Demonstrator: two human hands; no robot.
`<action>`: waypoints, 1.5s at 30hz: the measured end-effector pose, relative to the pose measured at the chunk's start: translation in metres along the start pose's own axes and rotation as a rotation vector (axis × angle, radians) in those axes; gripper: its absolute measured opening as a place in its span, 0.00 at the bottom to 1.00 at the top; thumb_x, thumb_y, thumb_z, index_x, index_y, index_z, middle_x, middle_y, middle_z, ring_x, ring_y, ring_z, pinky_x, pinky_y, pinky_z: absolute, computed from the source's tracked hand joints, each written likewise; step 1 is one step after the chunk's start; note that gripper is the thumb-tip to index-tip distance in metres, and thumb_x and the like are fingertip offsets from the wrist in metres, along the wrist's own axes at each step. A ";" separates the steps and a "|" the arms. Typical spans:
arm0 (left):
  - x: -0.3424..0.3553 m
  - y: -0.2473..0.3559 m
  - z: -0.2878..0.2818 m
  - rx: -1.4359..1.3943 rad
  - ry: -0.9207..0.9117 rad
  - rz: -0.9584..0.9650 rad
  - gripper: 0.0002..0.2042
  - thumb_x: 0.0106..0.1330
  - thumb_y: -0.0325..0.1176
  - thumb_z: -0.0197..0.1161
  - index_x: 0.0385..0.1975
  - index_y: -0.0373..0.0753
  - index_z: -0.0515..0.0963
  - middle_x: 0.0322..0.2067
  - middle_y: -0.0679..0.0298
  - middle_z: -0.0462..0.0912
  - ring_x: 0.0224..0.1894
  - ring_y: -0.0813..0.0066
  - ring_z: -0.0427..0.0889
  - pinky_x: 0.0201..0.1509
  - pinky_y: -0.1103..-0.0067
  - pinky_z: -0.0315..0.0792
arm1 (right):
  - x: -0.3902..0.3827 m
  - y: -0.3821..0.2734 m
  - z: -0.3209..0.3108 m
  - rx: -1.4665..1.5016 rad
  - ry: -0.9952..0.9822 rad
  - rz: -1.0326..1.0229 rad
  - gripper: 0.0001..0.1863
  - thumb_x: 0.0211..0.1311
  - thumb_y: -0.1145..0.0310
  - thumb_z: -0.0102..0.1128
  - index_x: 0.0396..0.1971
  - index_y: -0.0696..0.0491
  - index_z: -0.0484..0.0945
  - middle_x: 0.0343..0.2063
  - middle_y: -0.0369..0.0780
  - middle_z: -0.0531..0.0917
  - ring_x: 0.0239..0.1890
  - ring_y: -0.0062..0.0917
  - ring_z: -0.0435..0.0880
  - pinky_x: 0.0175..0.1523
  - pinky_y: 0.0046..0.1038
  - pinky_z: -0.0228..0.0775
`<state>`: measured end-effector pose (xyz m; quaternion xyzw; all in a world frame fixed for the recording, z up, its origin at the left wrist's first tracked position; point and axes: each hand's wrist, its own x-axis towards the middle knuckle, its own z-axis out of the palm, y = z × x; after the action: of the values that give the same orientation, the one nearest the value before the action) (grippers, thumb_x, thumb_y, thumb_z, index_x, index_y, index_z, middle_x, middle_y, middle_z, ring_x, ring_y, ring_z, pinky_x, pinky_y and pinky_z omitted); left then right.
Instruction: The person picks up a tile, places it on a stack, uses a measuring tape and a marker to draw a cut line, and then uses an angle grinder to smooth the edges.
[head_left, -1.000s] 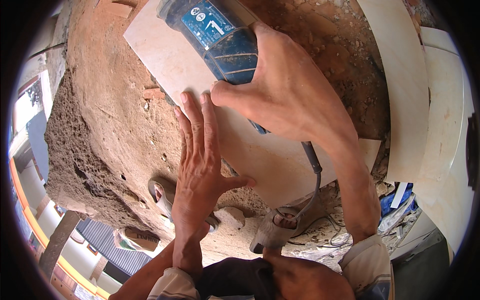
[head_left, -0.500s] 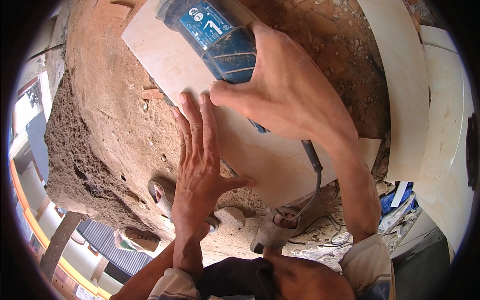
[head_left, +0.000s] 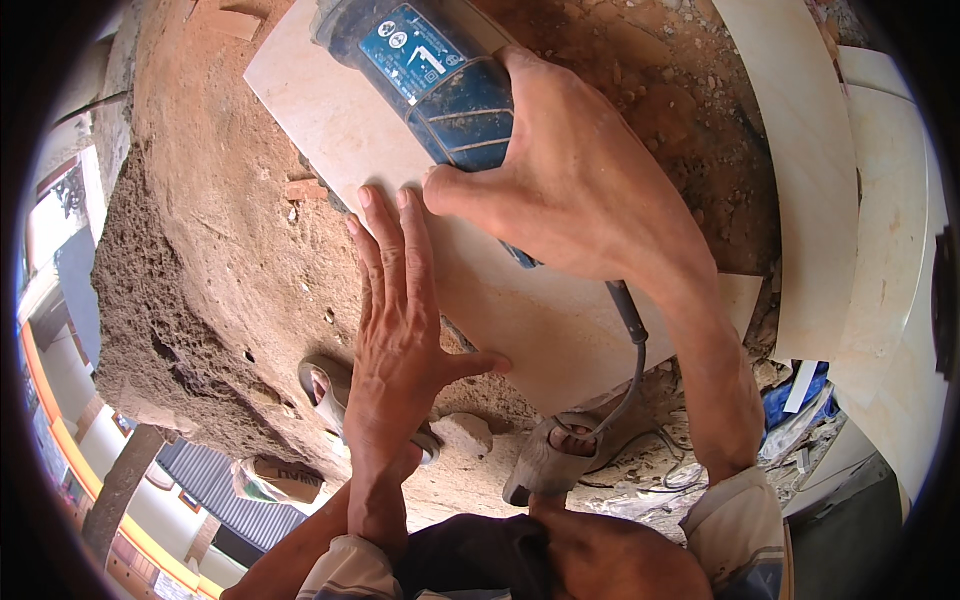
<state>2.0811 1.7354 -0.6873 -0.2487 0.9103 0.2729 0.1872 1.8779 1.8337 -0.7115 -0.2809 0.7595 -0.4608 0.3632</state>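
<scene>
A beige tile (head_left: pixel 330 110) lies across the ground in front of me, its long edge running from upper left to lower right. My right hand (head_left: pixel 590 170) is closed round the handle of a corded blue power tool (head_left: pixel 455 95), which lies over the tile. The tool's front end reaches the top of the picture, and its working part cannot be made out. My left hand (head_left: pixel 400 300) is open, fingers spread flat, with the fingertips on the tile's left edge and the thumb at its lower edge. The black cord (head_left: pixel 638 370) runs from the tool toward my foot.
Several long pale tiles (head_left: pixel 810 180) lie at the right. Reddish soil and rubble (head_left: pixel 660 100) fill the far side. My sandalled feet, one in a grey sandal (head_left: pixel 550 460), are close to the tile. A stone (head_left: pixel 463 436) and a blue plastic bag (head_left: pixel 790 405) lie nearby.
</scene>
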 end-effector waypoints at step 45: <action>0.004 0.001 0.000 0.027 0.023 0.093 0.84 0.23 0.40 0.94 0.85 0.32 0.40 0.84 0.32 0.37 0.87 0.41 0.33 0.90 0.52 0.33 | -0.010 0.004 -0.002 -0.017 0.001 0.020 0.26 0.57 0.59 0.76 0.32 0.71 0.79 0.25 0.60 0.85 0.31 0.45 0.94 0.37 0.42 0.84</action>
<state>2.0770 1.7349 -0.6886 -0.2066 0.9265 0.2662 0.1673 1.8818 1.8436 -0.7121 -0.2762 0.7663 -0.4508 0.3651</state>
